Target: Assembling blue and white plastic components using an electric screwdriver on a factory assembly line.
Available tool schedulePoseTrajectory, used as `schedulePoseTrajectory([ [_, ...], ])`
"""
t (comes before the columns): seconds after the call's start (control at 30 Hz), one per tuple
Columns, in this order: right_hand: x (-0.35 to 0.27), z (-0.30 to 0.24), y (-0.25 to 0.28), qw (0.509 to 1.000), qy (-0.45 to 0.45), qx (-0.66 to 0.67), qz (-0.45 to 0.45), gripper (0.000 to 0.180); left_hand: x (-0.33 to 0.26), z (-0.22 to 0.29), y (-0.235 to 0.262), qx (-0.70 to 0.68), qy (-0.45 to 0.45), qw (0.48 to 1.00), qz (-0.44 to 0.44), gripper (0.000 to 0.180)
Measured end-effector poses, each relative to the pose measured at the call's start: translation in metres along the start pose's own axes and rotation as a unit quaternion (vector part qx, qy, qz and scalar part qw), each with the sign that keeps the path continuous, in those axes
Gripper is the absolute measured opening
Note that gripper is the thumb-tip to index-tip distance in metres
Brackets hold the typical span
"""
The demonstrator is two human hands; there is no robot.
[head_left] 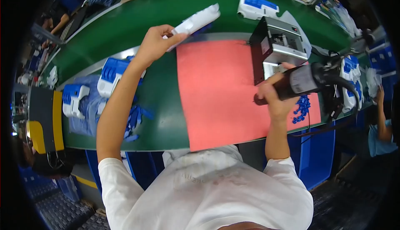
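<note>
My left hand (159, 42) is closed on one end of a long white plastic housing (199, 19), held up over the far edge of the work surface. A bit of blue shows beneath it. In my right hand (276, 99) is a black electric screwdriver (301, 81), lying at a slant with its cable end to the right. My fingers wrap its narrower end, above the right part of a pink mat (221, 96). Just beyond that hand stands a black and silver screw feeder (280, 47). Small blue parts (303, 109) lie in a heap close to my right wrist.
Blue-and-white housings stand on the left (111, 77), at the back (257, 7) and at the right (352, 78). Loose blue strips (135, 119) lie near my left forearm. Behind the mat runs a green conveyor belt (158, 11). Another person's arm (381, 101) shows at far right.
</note>
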State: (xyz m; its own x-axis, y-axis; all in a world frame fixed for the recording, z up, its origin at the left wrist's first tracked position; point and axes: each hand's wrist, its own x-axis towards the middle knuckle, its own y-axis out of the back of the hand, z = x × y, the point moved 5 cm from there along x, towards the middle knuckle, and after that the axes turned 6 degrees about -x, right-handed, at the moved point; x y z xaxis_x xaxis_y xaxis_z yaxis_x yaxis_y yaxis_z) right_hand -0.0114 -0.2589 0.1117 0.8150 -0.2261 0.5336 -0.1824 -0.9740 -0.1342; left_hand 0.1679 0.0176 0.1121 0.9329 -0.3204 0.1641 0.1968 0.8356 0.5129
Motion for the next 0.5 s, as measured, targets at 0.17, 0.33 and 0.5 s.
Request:
schedulePoseTrajectory([
  [0.17,0.005,0.011,0.005,1.0,0.003,-0.009,0.022,0.065,0.047,-0.069,0.002,0.287,-0.122,0.949,0.048,0.035],
  [0.33,0.004,0.021,0.029,0.997,0.008,-0.033,0.063,0.074,0.077,-0.09,0.008,0.439,-0.013,0.898,-0.003,0.061],
  [0.5,-0.002,0.023,0.04,0.997,-0.031,-0.035,0.062,0.081,0.133,0.031,-0.104,0.27,-0.307,0.913,0.009,0.082],
])
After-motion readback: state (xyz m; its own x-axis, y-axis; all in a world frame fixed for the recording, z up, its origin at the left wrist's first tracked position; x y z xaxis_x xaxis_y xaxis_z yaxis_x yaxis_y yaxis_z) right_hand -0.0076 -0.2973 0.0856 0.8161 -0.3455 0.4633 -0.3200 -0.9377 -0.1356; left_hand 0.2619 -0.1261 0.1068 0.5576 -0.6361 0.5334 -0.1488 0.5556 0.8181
